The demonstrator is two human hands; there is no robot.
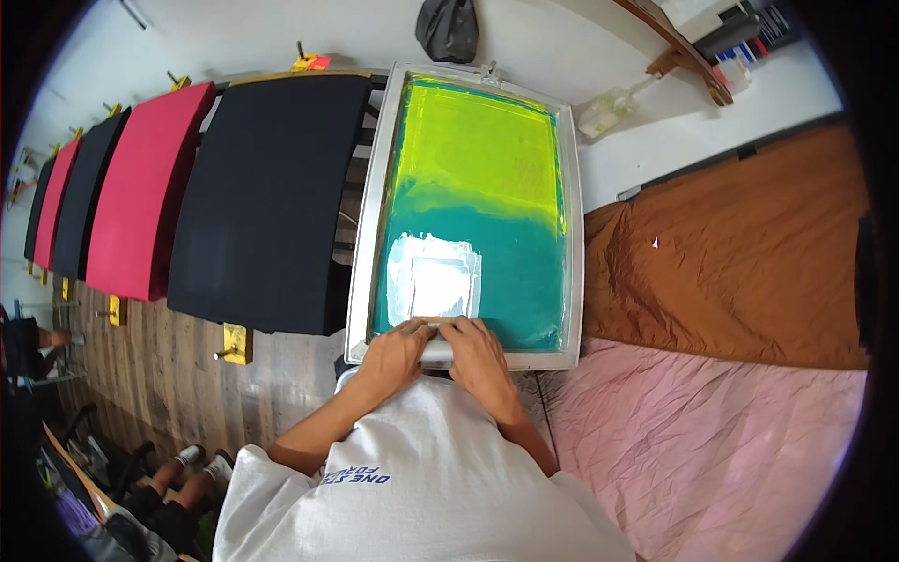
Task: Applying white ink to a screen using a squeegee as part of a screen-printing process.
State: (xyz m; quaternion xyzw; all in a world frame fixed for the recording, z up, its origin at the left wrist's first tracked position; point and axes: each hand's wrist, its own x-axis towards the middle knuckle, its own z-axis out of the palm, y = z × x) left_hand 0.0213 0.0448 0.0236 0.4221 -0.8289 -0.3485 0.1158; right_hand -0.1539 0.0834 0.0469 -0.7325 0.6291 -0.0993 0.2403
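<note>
A screen-printing frame [571, 169] lies in front of me, its mesh coated teal [496, 272] with a yellow-green band [478, 131] across the far part. A patch of white ink [438, 281] sits on the near left. My left hand [395, 351] and my right hand [476, 348] are both closed on a squeegee [436, 322] at the near edge of that patch, fingers over its wooden top. The squeegee's blade is hidden beneath it.
Black [262, 197] and pink [140, 187] fabric-covered platens run leftward. Brown [730, 253] and pink [702, 431] cloths lie at right. A black bag [447, 28] and plastic bottle [607, 112] are beyond the frame. People's legs [178, 482] show at lower left.
</note>
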